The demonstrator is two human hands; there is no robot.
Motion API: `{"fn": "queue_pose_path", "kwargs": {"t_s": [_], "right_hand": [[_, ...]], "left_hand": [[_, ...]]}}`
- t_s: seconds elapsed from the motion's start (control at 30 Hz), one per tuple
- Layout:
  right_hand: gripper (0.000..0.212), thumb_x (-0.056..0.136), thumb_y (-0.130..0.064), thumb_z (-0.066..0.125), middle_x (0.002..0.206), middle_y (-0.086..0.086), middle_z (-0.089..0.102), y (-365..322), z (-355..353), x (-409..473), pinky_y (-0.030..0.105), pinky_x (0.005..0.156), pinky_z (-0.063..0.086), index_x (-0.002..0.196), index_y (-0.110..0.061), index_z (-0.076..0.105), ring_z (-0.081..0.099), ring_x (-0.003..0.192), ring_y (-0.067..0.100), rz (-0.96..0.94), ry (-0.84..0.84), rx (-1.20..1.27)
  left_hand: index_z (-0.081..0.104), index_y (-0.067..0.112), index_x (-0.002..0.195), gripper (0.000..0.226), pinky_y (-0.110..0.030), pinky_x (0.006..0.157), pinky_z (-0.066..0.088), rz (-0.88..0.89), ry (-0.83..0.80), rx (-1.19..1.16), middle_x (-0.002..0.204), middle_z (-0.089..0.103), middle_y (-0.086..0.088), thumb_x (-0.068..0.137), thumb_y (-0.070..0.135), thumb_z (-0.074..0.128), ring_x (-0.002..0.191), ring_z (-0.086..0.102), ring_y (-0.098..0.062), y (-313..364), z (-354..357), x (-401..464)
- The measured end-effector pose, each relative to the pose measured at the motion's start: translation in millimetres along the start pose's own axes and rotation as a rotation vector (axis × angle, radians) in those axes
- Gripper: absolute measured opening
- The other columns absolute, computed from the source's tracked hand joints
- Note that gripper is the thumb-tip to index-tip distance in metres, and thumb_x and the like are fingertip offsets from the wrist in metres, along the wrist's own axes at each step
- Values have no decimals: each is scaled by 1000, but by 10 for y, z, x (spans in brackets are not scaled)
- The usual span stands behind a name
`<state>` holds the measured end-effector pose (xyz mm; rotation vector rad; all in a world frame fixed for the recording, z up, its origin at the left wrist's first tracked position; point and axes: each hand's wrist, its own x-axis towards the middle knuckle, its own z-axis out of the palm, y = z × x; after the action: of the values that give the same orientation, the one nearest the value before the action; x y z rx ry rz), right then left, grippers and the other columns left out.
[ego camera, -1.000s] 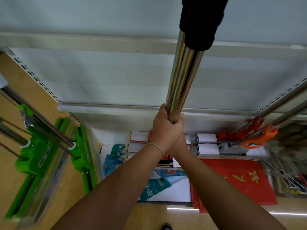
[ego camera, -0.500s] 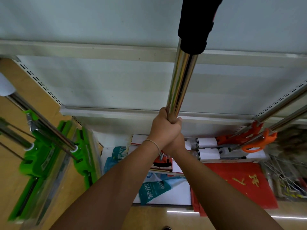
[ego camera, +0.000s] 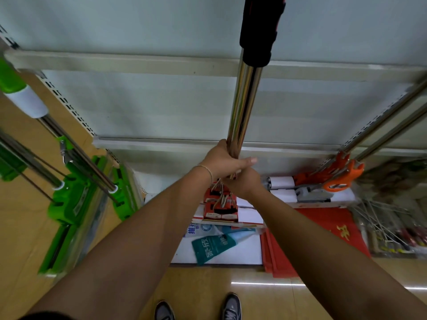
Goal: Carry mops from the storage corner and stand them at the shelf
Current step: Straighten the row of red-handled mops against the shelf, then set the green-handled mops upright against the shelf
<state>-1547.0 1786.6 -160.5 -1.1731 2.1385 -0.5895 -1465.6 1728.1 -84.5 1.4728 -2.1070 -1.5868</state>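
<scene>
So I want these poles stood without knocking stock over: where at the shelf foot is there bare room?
Bare wooden floor lies in front of the white pack and red mats. The foot of the shelf is crowded: green mops left, boxes centre, orange-clipped mops right. Both the left hand and right hand grip the chrome poles.

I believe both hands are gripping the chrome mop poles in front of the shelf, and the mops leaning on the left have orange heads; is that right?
Not quite: the mops leaning on the left have green heads; the orange fittings are on the right. The head view shows this. The rest holds: the left hand and right hand grip the chrome mop poles in front of the shelf.
</scene>
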Motion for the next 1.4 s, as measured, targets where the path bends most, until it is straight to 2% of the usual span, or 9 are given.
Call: {"fn": "queue_pose_path", "kwargs": {"t_s": [0.2,0.3,0.4,0.53,0.6,0.8,1.03,1.17,1.4], "right_hand": [[37,101,-36,51,109,8,70,7,-63,-288,21,57,38,129,-13,56,61,86,18,67,-13,54],[36,102,-35,50,107,8,70,-40,-65,-435,25,67,43,128,-10,57,64,91,20,104,-23,52],[32,101,-32,51,100,5,69,-184,-69,-580,27,63,50,125,-12,57,66,84,18,109,-18,45],[33,99,-37,52,109,8,68,-510,-83,-755,42,84,57,121,-12,59,67,94,24,82,6,55],[44,97,-42,52,118,10,67,-700,-74,-833,46,90,56,129,-12,57,67,101,26,66,32,72],[50,101,-43,49,122,11,67,-1417,5,-1068,36,92,52,141,-12,48,65,100,21,-9,95,65],[51,101,-41,48,133,14,62,-2200,111,-1179,36,102,45,140,-7,50,58,122,28,-125,133,20],[55,101,-45,46,133,14,62,-2609,74,-1166,40,102,47,141,-7,48,59,121,29,-206,137,26],[55,99,-47,47,125,12,66,-3118,79,-1094,34,99,46,139,-9,51,60,119,28,-372,92,56]], "left_hand": [[33,20,147,65,-33,106,36,70,-45,3,147,45,-4,93,43,60,136,42,-23,-88,-123,-254],[23,19,153,62,-38,114,33,65,-46,31,155,35,-10,100,40,47,141,36,-25,-168,-227,-417],[21,16,154,56,-30,112,26,76,-48,64,156,33,-13,104,32,39,144,32,-25,-251,-377,-603],[23,13,153,52,-30,112,28,112,-11,135,152,39,-15,105,29,34,141,36,-27,-344,-677,-831],[26,16,153,52,-29,111,28,136,17,142,152,39,-12,105,32,34,140,37,-25,-383,-849,-938],[31,19,151,50,-31,113,27,224,66,144,153,38,-11,104,36,36,141,37,-24,-461,-1419,-1229],[31,17,150,49,-29,110,29,326,141,180,151,41,-13,104,34,37,138,40,-25,-440,-1995,-1581],[32,18,150,48,-30,112,28,384,226,200,151,41,-12,104,33,36,140,38,-25,-353,-2273,-1779],[39,18,146,45,-31,110,34,404,448,130,146,48,-10,104,32,39,134,46,-22,-364,-2630,-2089]]}}
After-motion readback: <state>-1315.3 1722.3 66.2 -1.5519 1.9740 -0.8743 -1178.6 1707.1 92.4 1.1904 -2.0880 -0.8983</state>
